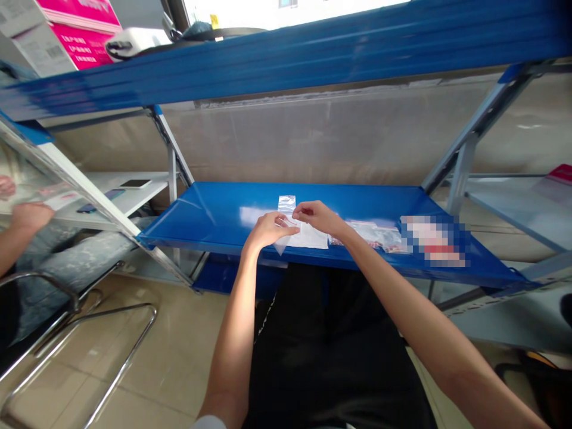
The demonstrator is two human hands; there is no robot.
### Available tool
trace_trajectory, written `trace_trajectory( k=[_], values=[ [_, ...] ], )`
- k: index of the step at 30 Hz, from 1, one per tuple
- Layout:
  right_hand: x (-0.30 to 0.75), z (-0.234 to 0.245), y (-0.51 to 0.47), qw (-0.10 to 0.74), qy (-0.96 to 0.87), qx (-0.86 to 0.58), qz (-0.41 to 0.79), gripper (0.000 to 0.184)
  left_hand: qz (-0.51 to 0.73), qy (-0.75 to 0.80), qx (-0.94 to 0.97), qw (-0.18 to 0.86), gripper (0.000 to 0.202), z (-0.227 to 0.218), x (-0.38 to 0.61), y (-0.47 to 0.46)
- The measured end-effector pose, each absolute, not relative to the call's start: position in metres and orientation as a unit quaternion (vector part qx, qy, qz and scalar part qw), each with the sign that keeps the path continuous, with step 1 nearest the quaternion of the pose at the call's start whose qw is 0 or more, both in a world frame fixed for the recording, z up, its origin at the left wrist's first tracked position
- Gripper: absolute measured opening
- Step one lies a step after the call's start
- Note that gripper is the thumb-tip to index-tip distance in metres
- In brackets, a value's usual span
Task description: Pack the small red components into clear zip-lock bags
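Shelf: a blue steel shelf (214, 208) is standing against a beige wall (313, 137), centre of the frame.

Left hand (267, 231): it is narrowing into a pinch, fingertips resting on the upper edge of the clear plastic bag (306, 237).

Right hand (316, 217): it is pinching narrowly just beside the left, at the same edge; how firmly is hard to tell.

Bag: it is lying flat on the shelf between the hands, a clear strip rising behind them and a whitish part spreading below.

Progress: more plastic packets (370, 235) are lying together to the right, beside a pixelated patch (431, 241).

Writing: a pink carton (83, 36) is showing a barcode at upper left, with nothing readable.

Nearby: another person's hand (31, 217) is resting at left, near a phone (134, 183) on a white shelf (152, 190).
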State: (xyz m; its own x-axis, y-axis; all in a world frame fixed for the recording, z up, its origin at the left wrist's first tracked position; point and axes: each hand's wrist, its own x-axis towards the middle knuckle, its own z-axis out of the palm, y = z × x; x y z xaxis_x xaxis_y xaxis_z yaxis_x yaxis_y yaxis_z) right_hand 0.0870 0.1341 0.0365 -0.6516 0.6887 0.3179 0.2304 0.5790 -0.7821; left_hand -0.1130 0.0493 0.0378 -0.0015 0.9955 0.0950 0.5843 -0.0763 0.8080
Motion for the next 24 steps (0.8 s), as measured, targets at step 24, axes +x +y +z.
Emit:
trace_trajectory(
  k=[24],
  values=[
    [0.072,-0.012,0.131,0.196,-0.866,-0.432,0.158,0.015,0.391,0.617,0.609,0.311,0.058,0.045,-0.119,0.037]
  ],
)
